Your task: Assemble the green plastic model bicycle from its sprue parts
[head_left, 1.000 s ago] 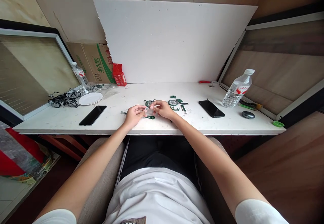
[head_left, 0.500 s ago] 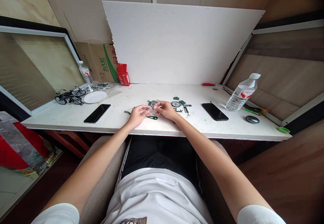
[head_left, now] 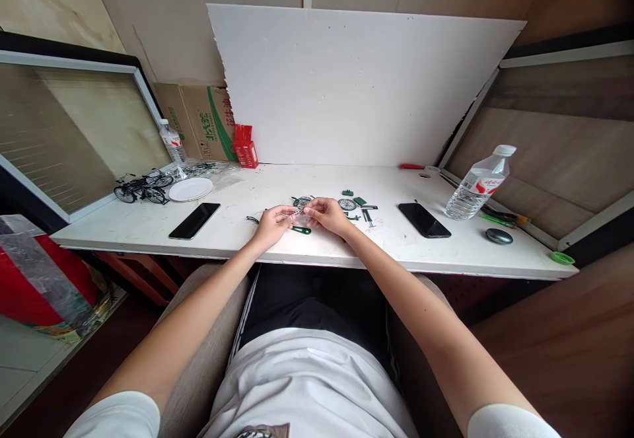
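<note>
Left hand (head_left: 272, 225) and right hand (head_left: 327, 215), both nearly closed, pinch tiny part (head_left: 299, 211) between them. Spoked wheel (head_left: 347, 205) lies flat on table (head_left: 277, 180) just beside right hand.

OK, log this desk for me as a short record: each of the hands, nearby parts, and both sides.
Left hand: pinching a small part, too small to identify
Right hand: fingertips at the same part
Nearer the person: green slotted piece
Right of hands: spoked wheel, flat green piece
Left side: left phone, white plate
Right side: right phone, clear bottle
</note>
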The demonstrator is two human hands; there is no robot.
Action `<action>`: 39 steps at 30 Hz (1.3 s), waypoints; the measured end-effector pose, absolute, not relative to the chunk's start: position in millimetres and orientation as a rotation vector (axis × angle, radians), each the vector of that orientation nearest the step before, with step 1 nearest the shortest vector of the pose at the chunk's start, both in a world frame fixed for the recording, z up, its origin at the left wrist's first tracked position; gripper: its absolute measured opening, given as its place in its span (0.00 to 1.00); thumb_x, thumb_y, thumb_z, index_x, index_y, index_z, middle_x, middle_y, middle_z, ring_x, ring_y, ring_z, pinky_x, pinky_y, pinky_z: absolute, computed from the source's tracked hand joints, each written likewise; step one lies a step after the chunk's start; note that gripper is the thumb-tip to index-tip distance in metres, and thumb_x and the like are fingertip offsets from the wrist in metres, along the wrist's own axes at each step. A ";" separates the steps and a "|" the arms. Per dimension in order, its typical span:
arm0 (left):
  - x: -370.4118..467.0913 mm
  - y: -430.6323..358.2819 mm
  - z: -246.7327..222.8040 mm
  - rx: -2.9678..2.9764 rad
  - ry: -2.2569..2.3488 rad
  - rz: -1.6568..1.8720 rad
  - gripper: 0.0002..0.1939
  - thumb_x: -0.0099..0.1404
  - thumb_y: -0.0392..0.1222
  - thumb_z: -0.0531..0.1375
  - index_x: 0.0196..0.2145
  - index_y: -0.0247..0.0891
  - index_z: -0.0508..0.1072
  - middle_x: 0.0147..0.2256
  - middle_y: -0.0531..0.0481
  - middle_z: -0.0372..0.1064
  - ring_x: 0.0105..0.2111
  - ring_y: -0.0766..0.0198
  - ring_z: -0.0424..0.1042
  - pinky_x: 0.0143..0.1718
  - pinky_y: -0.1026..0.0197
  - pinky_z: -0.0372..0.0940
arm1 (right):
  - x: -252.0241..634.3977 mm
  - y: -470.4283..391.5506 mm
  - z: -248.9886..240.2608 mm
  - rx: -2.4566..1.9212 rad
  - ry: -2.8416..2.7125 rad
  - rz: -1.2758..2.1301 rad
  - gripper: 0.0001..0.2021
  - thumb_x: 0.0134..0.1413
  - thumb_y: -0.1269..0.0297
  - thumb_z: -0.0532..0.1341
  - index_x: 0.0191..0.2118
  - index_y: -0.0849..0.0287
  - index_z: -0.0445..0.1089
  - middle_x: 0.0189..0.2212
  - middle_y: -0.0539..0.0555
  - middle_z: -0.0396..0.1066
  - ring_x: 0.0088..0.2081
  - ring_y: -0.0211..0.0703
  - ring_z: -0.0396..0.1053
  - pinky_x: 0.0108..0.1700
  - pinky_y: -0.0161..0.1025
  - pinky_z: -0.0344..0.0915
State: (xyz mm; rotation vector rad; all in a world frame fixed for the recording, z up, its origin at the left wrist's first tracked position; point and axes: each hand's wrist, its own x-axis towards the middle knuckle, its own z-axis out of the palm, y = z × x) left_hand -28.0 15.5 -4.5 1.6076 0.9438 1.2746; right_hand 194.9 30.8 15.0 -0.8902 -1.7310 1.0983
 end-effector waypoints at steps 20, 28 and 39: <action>-28.5 15.1 -5.4 1.631 0.935 1.255 0.22 0.62 0.49 0.71 0.49 0.33 0.79 0.45 0.37 0.81 0.37 0.56 0.82 0.47 0.51 0.76 | 195.1 33.8 10.7 -0.914 -1.709 1.109 0.23 0.57 0.41 0.71 0.44 0.57 0.75 0.35 0.57 0.83 0.31 0.50 0.82 0.29 0.39 0.75; -28.5 14.5 -5.0 1.657 0.932 1.255 0.20 0.63 0.47 0.70 0.49 0.33 0.79 0.45 0.37 0.82 0.38 0.56 0.82 0.48 0.51 0.76 | 196.4 33.0 10.1 -0.907 -1.733 1.096 0.22 0.59 0.42 0.70 0.45 0.57 0.74 0.37 0.58 0.83 0.32 0.50 0.83 0.28 0.38 0.73; -29.0 15.9 -6.7 1.648 0.964 1.248 0.18 0.63 0.44 0.69 0.49 0.33 0.80 0.45 0.38 0.82 0.38 0.55 0.83 0.49 0.49 0.76 | 194.4 29.3 15.1 -0.915 -1.727 1.097 0.22 0.58 0.43 0.71 0.43 0.58 0.75 0.32 0.57 0.82 0.33 0.53 0.83 0.27 0.38 0.72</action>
